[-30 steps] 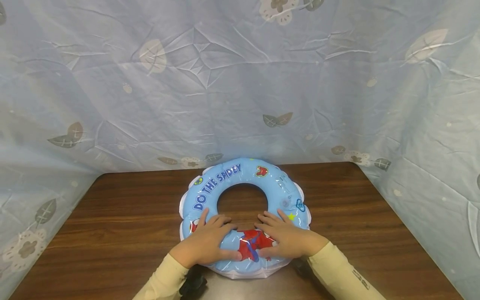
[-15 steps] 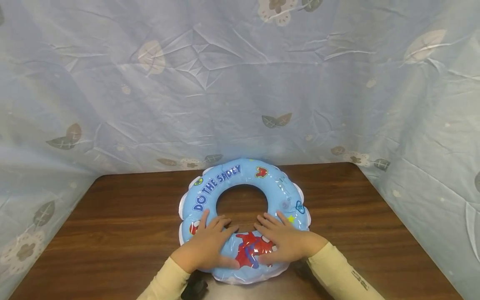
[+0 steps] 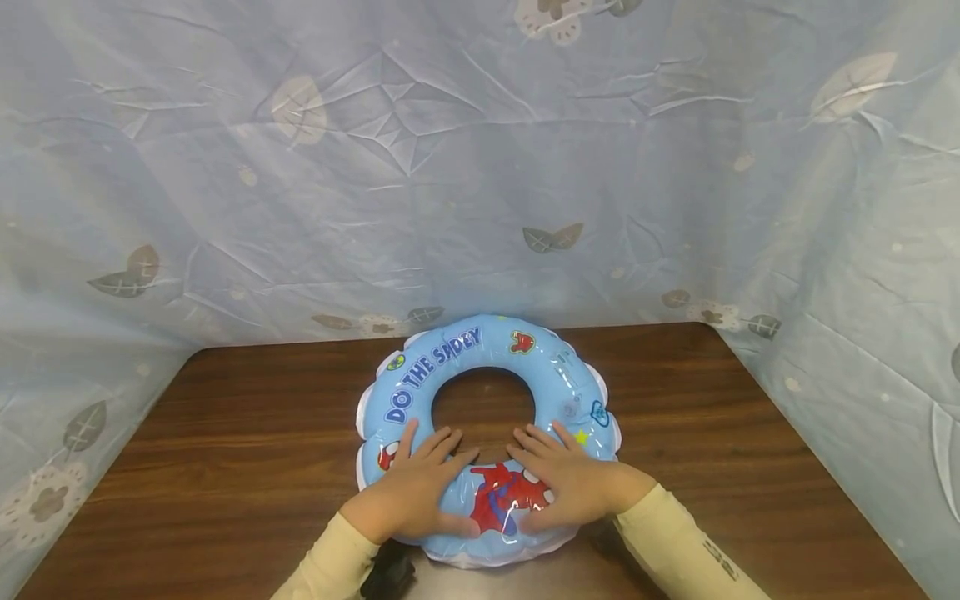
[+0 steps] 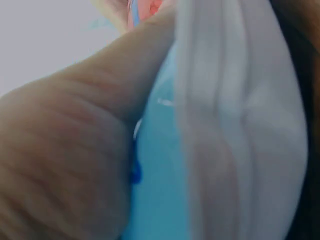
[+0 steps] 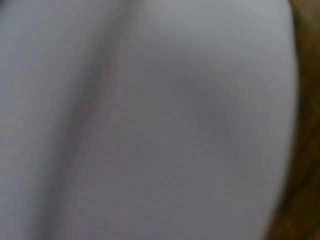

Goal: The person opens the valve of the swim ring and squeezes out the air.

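A light blue inflatable swim ring with a white scalloped edge lies on the brown wooden table. It bears blue lettering and a red cartoon figure on its near part. On the ring's near left rests my left hand, its fingers spread. My right hand lies spread on the near right, thumb toward the red figure. The left wrist view shows the left hand against the ring's blue side and white edge. In the right wrist view the ring's pale edge fills most of the picture, blurred.
A pale blue curtain printed with leaves and flowers hangs behind the table and along both sides. The ring's far edge comes close to the curtain. A black wrist device sits under the left wrist.
The near part of the ring, with its red figure, has shifted slightly toward me since a second ago. Both hands stay spread on it in nearly the same places.
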`<state>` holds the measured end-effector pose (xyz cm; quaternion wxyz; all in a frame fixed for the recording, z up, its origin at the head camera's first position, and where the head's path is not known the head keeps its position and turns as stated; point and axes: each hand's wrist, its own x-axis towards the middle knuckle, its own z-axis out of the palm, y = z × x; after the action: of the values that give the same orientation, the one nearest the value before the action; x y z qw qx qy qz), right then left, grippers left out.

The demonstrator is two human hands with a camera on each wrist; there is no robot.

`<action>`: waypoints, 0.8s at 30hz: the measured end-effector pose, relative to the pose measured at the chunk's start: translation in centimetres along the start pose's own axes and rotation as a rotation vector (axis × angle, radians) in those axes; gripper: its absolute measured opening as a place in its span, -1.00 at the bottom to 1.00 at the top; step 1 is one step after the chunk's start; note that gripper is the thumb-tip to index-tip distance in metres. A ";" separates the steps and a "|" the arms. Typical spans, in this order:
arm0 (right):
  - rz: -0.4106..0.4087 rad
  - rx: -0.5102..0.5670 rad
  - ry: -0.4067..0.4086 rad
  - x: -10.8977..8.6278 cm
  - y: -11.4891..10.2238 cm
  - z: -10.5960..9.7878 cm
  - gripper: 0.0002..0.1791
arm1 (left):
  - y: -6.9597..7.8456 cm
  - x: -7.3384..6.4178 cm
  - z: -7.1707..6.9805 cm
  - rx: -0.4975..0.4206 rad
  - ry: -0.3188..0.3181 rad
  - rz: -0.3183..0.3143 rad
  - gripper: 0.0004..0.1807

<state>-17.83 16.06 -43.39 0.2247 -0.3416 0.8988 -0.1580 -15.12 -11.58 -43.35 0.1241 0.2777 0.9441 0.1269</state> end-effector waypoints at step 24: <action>-0.003 0.035 0.027 0.1 0.3 0.4 0.12 | -0.2 -0.1 -0.1 -0.039 -0.010 0.002 0.09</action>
<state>-17.81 16.14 -43.88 0.2182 -0.3366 0.8984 -0.1787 -15.15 -11.85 -43.26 0.1343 0.2769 0.9405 0.1441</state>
